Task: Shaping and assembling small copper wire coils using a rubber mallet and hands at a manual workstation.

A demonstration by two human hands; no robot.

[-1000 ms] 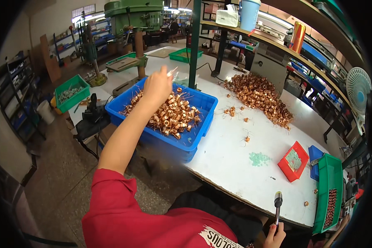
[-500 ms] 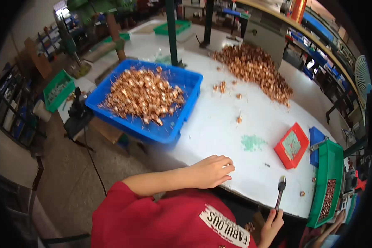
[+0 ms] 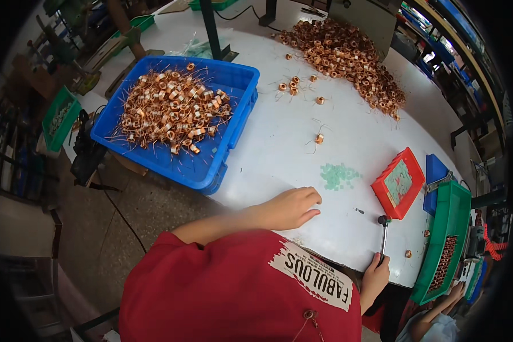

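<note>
My left hand point(image 3: 293, 208) rests at the near edge of the white table point(image 3: 279, 154), fingers loosely bent and thumb apart, with nothing visible in it. My right hand point(image 3: 376, 273) is closed round the handle of a slim tool with a metal shaft and a dark, rounded head point(image 3: 385, 220); its exact kind is unclear. That head is just below a red tray point(image 3: 375, 185) holding pale green pieces. Between the hands and the far coils lies a patch of small green pieces point(image 3: 339, 176). A single copper wire coil point(image 3: 319, 138) lies beyond it.
A blue bin point(image 3: 225, 154) of copper coils stands at left. A large pile of coils point(image 3: 347, 57) covers the far right. Along the right edge are a blue container point(image 3: 435, 171) and a green tray point(image 3: 459, 208) with coils in rows. Another person's hand point(image 3: 456, 292) shows at lower right.
The view has shifted, so the bin, pile and trays sit higher in it. The tool's head now appears closer to the red tray. My left hand keeps its place at the table edge.
</note>
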